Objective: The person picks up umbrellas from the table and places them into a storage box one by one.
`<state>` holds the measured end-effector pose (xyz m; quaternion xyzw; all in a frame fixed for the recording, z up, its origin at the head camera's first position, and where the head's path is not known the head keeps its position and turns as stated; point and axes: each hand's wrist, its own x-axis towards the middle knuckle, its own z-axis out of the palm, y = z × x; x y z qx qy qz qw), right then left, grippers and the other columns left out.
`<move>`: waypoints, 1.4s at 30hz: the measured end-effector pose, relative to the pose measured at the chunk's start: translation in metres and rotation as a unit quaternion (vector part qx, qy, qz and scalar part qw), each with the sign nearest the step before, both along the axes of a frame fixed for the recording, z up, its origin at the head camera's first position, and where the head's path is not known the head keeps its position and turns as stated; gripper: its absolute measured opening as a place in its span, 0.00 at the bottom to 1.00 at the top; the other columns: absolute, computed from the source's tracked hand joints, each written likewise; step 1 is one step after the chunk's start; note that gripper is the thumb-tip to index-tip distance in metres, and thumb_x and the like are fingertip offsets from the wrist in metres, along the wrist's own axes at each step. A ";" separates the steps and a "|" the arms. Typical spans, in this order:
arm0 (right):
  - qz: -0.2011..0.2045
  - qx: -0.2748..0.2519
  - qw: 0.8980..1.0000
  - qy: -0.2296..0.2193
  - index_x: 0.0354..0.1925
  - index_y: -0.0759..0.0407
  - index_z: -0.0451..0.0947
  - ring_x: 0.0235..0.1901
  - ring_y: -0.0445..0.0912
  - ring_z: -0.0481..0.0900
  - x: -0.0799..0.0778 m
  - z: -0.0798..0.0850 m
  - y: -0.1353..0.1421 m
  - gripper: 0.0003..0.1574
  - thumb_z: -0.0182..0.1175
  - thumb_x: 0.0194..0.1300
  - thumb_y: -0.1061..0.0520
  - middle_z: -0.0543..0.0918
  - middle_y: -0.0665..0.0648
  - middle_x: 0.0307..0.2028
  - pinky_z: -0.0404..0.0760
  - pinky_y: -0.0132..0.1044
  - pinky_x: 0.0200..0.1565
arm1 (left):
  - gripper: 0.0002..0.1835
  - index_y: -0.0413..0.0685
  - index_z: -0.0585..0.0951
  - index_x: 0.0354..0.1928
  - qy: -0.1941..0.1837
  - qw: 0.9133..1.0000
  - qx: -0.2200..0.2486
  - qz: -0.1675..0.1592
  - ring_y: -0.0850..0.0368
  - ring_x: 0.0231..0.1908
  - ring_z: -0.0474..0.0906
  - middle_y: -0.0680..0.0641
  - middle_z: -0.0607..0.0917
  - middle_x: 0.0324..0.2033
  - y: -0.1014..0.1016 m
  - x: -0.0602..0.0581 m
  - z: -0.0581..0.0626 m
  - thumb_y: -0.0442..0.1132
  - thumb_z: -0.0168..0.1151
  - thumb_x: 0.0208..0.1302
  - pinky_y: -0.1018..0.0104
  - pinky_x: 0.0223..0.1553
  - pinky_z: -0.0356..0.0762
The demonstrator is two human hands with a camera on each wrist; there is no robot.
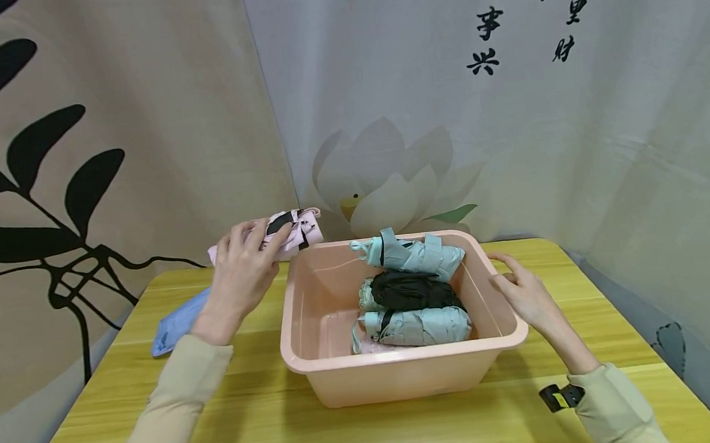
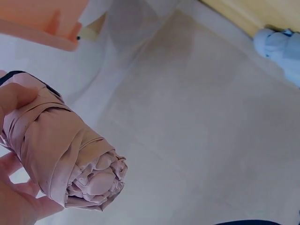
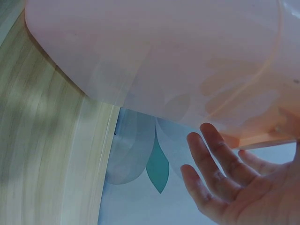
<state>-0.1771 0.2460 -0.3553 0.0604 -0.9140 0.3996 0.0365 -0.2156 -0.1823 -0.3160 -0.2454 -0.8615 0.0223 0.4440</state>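
Note:
My left hand (image 1: 243,272) grips a folded pink umbrella (image 1: 308,231) with a dark strap, raised beside the far left corner of the pink tub (image 1: 405,377). Its bunched end (image 2: 98,180) shows in the left wrist view. Inside the tub lie a light blue folded umbrella (image 1: 436,257) at the back, a black one (image 1: 413,290) in the middle and another light blue one (image 1: 428,325) in front. At the tub's right rim, my right hand (image 1: 526,295) rests with its fingers spread loosely outside the wall, as the right wrist view shows.
A blue folded item (image 1: 181,322) lies on the wooden table (image 1: 246,425) at the left, behind my left forearm. Around the table's back and sides hangs a printed curtain (image 1: 183,110). A black wrist strap mount (image 1: 561,396) sits on my right sleeve.

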 end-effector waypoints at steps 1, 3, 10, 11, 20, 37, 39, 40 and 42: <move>0.000 -0.001 1.000 -0.001 0.68 0.58 0.52 0.49 0.63 0.77 0.000 0.000 0.000 0.32 0.39 0.71 0.46 0.74 0.74 0.53 0.78 0.52 0.45 | 0.34 0.56 0.72 0.57 0.007 1.000 -0.002 -0.003 0.39 0.47 0.71 0.40 0.77 0.50 0.002 0.001 0.001 0.31 0.67 0.42 0.42 0.39 0.75; 0.000 0.000 1.000 -0.001 0.68 0.58 0.52 0.48 0.62 0.77 0.000 0.000 0.000 0.32 0.39 0.71 0.46 0.74 0.74 0.52 0.78 0.52 0.45 | 0.33 0.55 0.73 0.56 0.022 1.000 -0.005 -0.009 0.40 0.46 0.72 0.40 0.77 0.50 0.006 0.002 0.003 0.31 0.67 0.42 0.43 0.38 0.75; 0.000 0.000 1.000 0.010 0.67 0.58 0.54 0.45 0.60 0.79 -0.001 -0.002 0.000 0.31 0.40 0.71 0.47 0.77 0.73 0.49 0.79 0.46 0.41 | 0.26 0.54 0.74 0.54 0.072 0.997 -0.026 -0.029 0.39 0.46 0.73 0.39 0.78 0.49 0.020 0.003 0.010 0.34 0.66 0.49 0.43 0.37 0.76; 0.000 0.000 1.000 0.012 0.67 0.59 0.54 0.44 0.59 0.80 -0.002 -0.002 0.001 0.31 0.40 0.71 0.48 0.78 0.73 0.48 0.79 0.46 0.40 | 0.26 0.53 0.74 0.53 0.076 0.996 -0.028 -0.034 0.38 0.46 0.73 0.39 0.78 0.49 0.022 0.003 0.011 0.33 0.66 0.50 0.43 0.37 0.76; 0.003 -0.002 1.000 0.018 0.67 0.59 0.54 0.44 0.60 0.80 -0.001 -0.003 0.001 0.31 0.40 0.71 0.48 0.78 0.74 0.48 0.79 0.46 0.40 | 0.25 0.55 0.75 0.53 0.100 0.992 -0.051 -0.058 0.38 0.45 0.74 0.38 0.78 0.47 0.045 0.008 0.022 0.36 0.68 0.50 0.44 0.36 0.77; 0.002 -0.004 1.000 0.013 0.67 0.58 0.54 0.44 0.59 0.80 0.000 -0.002 0.001 0.31 0.40 0.71 0.47 0.77 0.74 0.49 0.79 0.45 0.40 | 0.22 0.60 0.72 0.56 0.106 0.985 -0.124 -0.062 0.46 0.46 0.74 0.42 0.77 0.47 0.097 0.011 0.032 0.36 0.58 0.60 0.53 0.38 0.79; 0.002 -0.002 1.000 0.013 0.67 0.57 0.54 0.43 0.59 0.80 0.000 -0.002 0.001 0.31 0.40 0.71 0.47 0.78 0.73 0.48 0.79 0.42 0.39 | 0.24 0.60 0.70 0.57 0.086 0.985 -0.134 -0.065 0.46 0.47 0.74 0.42 0.76 0.49 0.103 0.014 0.032 0.44 0.61 0.58 0.53 0.40 0.79; 0.001 0.000 1.000 0.012 0.67 0.57 0.54 0.43 0.58 0.80 0.000 -0.002 0.001 0.31 0.40 0.71 0.47 0.78 0.73 0.48 0.78 0.41 0.38 | 0.27 0.61 0.70 0.58 0.076 0.985 -0.139 -0.067 0.46 0.48 0.74 0.42 0.76 0.50 0.106 0.015 0.033 0.49 0.63 0.55 0.53 0.41 0.78; 0.001 0.000 1.000 0.010 0.67 0.57 0.54 0.43 0.58 0.80 0.000 -0.002 0.001 0.31 0.40 0.71 0.47 0.78 0.73 0.48 0.78 0.39 0.38 | 0.33 0.61 0.69 0.59 0.059 0.985 -0.147 -0.072 0.46 0.49 0.73 0.43 0.76 0.51 0.112 0.016 0.034 0.58 0.65 0.49 0.53 0.43 0.78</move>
